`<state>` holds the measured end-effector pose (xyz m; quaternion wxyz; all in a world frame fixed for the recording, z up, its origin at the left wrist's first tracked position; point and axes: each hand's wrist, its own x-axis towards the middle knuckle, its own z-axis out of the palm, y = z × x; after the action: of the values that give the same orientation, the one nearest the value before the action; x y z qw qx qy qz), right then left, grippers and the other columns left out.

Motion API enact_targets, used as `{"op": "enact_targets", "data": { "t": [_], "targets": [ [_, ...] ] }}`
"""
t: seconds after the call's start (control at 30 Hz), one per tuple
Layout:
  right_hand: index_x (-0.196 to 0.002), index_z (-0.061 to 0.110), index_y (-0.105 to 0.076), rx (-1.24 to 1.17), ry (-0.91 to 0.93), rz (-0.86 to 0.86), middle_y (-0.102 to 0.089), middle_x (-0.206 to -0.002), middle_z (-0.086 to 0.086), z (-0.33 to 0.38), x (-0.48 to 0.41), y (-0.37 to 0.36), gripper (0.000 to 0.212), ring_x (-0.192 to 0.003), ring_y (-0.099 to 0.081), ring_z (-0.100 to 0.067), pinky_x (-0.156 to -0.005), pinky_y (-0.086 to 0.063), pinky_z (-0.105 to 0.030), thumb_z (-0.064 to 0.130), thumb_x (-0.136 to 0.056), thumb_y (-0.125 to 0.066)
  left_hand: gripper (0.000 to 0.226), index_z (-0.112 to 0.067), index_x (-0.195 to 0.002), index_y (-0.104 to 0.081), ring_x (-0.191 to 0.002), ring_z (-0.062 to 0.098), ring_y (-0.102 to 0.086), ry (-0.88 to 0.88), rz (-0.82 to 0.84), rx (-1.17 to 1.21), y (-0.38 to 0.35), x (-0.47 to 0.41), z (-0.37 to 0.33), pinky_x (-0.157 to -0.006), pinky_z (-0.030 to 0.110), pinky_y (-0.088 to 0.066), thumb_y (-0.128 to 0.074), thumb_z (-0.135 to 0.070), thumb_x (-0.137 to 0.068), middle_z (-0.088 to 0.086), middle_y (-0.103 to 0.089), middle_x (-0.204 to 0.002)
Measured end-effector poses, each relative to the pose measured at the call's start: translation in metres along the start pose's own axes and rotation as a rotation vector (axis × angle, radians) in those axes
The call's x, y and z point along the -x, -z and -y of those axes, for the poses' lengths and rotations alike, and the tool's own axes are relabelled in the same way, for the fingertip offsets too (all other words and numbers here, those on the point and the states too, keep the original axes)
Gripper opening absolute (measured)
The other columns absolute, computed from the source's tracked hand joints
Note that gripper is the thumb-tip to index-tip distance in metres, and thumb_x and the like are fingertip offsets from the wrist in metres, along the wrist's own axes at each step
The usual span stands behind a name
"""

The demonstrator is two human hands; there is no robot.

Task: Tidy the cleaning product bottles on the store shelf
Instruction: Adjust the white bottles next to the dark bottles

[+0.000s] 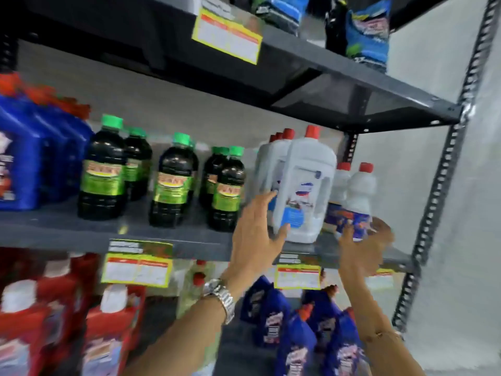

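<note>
A large white jug with a red cap (306, 185) stands at the front of the middle shelf (81, 234), with more white jugs behind it. My left hand (257, 229) wraps its lower left side, thumb across the front label. Right of it stand two small white bottles with red caps (359, 196). My right hand (360, 251) grips the base of the front small bottle. Several dark bottles with green caps (173, 180) stand in loose rows to the left.
Blue jugs with red caps (24, 158) fill the shelf's far left. Red boxes (108, 329) and blue bottles (311, 329) sit on the lower shelf. Blue bags (368, 31) rest on the top shelf. A perforated metal upright (439, 185) bounds the right side.
</note>
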<state>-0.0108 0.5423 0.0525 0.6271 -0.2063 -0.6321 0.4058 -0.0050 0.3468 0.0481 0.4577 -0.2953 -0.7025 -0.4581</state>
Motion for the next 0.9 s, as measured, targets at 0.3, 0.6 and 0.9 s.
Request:
{"op": "enact_targets", "data": {
  "t": [0.3,0.6,0.9],
  "targets": [
    [-0.139,0.004,-0.021,0.195,-0.121,0.639,-0.035,-0.144,-0.022,-0.075,-0.094,-0.007,0.095,-0.13,-0.037,-0.037,-0.103,-0.035,-0.046,0.031,-0.068,-0.078,0.111,-0.017,-0.147,0.002,-0.136,0.029,-0.024,0.375,0.182,0.037,-0.089,-0.023,-0.002,-0.11,0.041,-0.026,-0.078,-0.018,-0.071,0.014,-0.018,-0.151],
    [-0.128,0.014,-0.037,0.296,-0.003,0.652,-0.059,-0.127,-0.011,-0.088,-0.097,-0.014,0.075,-0.11,-0.058,-0.033,-0.084,-0.046,-0.039,0.049,-0.071,-0.07,0.103,-0.03,-0.147,0.002,-0.115,0.019,-0.049,0.311,0.137,-0.072,-0.092,-0.024,0.007,-0.089,0.032,-0.043,-0.071,-0.009,-0.078,0.008,-0.036,-0.14],
    [-0.128,0.014,-0.034,0.288,-0.003,0.688,-0.057,-0.128,-0.012,-0.091,-0.098,-0.01,0.075,-0.109,-0.058,-0.033,-0.086,-0.048,-0.043,0.049,-0.072,-0.069,0.101,-0.032,-0.147,0.0,-0.118,0.018,-0.047,0.321,0.137,-0.05,-0.092,-0.022,0.009,-0.088,0.032,-0.045,-0.07,-0.007,-0.078,0.006,-0.037,-0.139]
  ]
}}
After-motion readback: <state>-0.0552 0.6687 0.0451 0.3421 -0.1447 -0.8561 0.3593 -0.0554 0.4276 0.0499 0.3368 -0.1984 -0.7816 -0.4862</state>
